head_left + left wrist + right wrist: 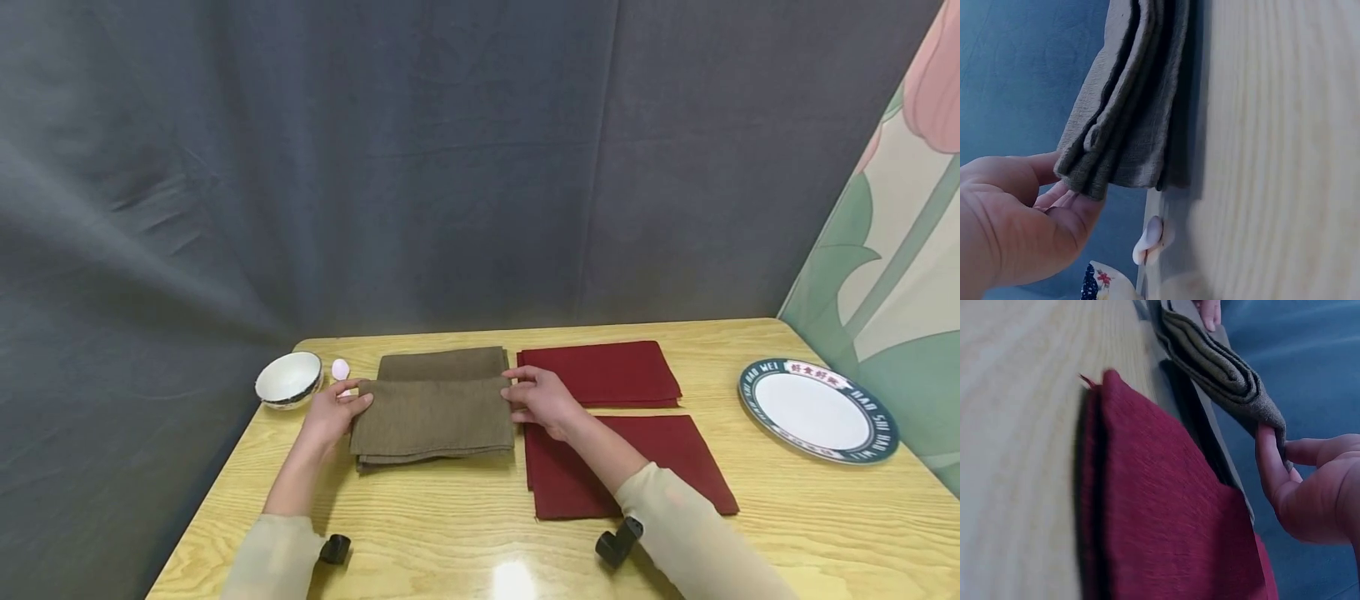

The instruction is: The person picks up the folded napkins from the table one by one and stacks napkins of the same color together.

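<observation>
A folded brown cloth [432,417] is held by both hands, one at each far corner. My left hand [335,417] pinches its left corner between thumb and fingers. At the right corner my right hand [546,403] pinches the layers, as the right wrist view also shows. The held cloth [1100,106] hangs in several layers in the left wrist view, its upper edge raised off the table. Partly hidden behind it lies another folded brown cloth [442,364]. Below my right forearm is a folded red cloth [660,458], and a second red cloth [607,371] lies farther back.
A white bowl [287,377] with a dark patterned outside stands at the back left, beside a pale spoon [341,369]. On the right sits a plate [757,396] with a dark green lettered rim. A grey curtain [450,167] hangs behind the wooden table [420,533].
</observation>
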A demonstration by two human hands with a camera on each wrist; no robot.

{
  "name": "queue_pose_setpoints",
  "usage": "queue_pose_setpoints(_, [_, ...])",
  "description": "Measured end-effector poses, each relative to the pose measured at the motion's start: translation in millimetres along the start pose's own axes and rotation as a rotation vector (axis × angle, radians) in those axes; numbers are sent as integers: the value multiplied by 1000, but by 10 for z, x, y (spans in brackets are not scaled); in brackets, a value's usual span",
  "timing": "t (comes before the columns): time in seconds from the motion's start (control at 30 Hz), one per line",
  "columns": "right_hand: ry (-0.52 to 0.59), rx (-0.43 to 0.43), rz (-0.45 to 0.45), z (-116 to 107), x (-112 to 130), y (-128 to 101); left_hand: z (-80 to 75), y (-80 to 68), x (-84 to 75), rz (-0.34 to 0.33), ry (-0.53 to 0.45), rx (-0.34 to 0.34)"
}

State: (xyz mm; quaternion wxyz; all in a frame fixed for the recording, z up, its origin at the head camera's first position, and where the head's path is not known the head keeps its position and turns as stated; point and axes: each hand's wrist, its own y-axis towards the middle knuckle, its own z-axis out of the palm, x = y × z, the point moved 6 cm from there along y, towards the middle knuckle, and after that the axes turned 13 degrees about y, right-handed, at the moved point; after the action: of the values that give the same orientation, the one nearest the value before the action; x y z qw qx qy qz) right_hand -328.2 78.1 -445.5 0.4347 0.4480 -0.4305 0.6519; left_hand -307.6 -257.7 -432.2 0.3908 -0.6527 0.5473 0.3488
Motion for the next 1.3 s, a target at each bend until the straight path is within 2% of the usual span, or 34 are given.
queue_pose_setpoints(0.1, [10, 5, 12, -17, 23, 68, -17, 60, -19, -9, 1, -32])
queue_pose_setpoints(0.37, [-4, -4, 47, -36, 116, 225, -4, 184, -88, -4, 71, -54])
queue_pose_setpoints(0.67, [15, -36, 63, -95, 135, 423, 28, 350, -114, -3, 52, -39])
queue_pose_setpoints(1.03, [3, -66, 65, -166, 213, 632, 55, 561, -127, -50, 6, -54])
queue_pose_setpoints(1.3, [-14, -84, 68, -150, 206, 735, 67, 649, -87, -55, 29, -53])
